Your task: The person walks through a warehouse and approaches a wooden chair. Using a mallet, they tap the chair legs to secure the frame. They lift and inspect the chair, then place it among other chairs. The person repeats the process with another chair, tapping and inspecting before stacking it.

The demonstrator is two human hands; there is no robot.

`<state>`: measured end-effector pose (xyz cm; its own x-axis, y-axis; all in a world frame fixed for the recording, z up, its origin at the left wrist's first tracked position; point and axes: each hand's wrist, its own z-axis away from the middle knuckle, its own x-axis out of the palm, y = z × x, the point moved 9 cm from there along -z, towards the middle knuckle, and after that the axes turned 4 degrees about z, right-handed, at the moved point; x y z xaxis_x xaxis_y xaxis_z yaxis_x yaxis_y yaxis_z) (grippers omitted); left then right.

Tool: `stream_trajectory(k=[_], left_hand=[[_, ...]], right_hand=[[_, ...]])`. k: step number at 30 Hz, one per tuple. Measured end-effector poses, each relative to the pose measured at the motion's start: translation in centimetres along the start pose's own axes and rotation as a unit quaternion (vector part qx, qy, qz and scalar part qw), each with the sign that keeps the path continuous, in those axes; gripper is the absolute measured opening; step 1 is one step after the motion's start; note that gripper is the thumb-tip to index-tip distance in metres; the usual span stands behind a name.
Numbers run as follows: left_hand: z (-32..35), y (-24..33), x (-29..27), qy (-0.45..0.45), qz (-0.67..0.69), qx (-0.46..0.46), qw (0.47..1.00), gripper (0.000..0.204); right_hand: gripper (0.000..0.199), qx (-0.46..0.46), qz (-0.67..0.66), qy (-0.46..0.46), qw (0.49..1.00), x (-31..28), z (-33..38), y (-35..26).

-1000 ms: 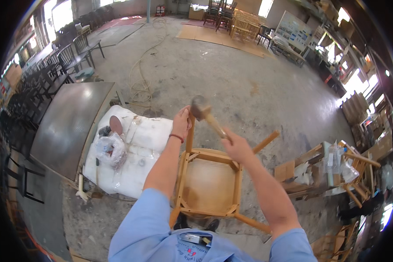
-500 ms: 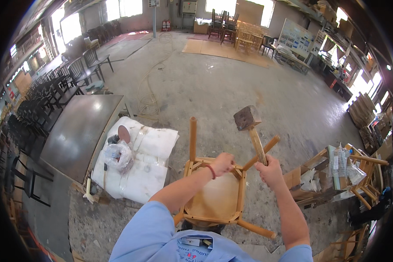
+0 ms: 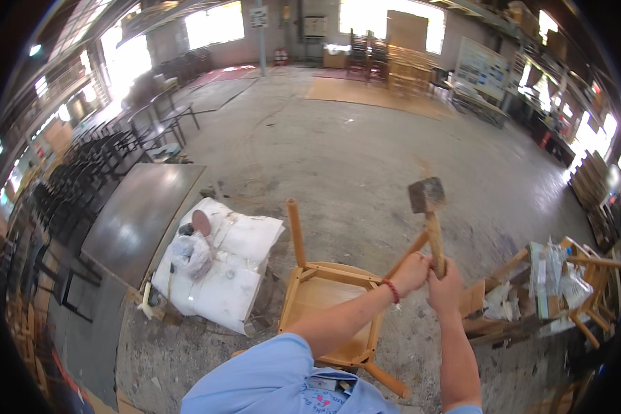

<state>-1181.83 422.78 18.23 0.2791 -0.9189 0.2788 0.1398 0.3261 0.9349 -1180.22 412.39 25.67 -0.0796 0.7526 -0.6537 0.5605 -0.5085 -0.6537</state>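
Observation:
My right hand [image 3: 446, 286] is closed round the wooden handle of a mallet [image 3: 435, 238], its blocky dark head raised. Right beside it, my left hand [image 3: 412, 273], with a red bracelet at the wrist, is closed against the handle and a leg of the upturned chair. What its fingers hold is hidden. The light wooden chair [image 3: 324, 294] rests in front of me with its underside up. One leg rises at its far left, one slants behind my left hand, and another points toward the near right. My left arm covers part of the seat frame.
On the left, a low dark-topped table [image 3: 145, 214] adjoins a white padded surface [image 3: 217, 297] carrying a disc sander [image 3: 199, 224] and a clear plastic bag [image 3: 192, 257]. Boxes with plastic wrap [image 3: 546, 276] and wooden furniture stand at right. Dark chairs [image 3: 83, 179] line the far left.
My left hand has moved right from over the chair frame to beside my right hand. The mallet has shifted right and stands more upright. The view has tilted up a little.

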Motion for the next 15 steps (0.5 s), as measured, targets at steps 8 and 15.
stream_trajectory(k=[8,15], left_hand=[[-0.3,2.2,2.7,-0.008,0.036,0.125,0.992,0.023],[-1.5,5.6,1.1,-0.118,-0.037,0.271,0.955,0.018]], right_hand=[[0.023,0.047,-0.066,0.041,0.996,-2.2,-1.7,3.5],[0.024,0.248,-0.396,-0.134,0.874,-0.5,-3.3,2.7]])
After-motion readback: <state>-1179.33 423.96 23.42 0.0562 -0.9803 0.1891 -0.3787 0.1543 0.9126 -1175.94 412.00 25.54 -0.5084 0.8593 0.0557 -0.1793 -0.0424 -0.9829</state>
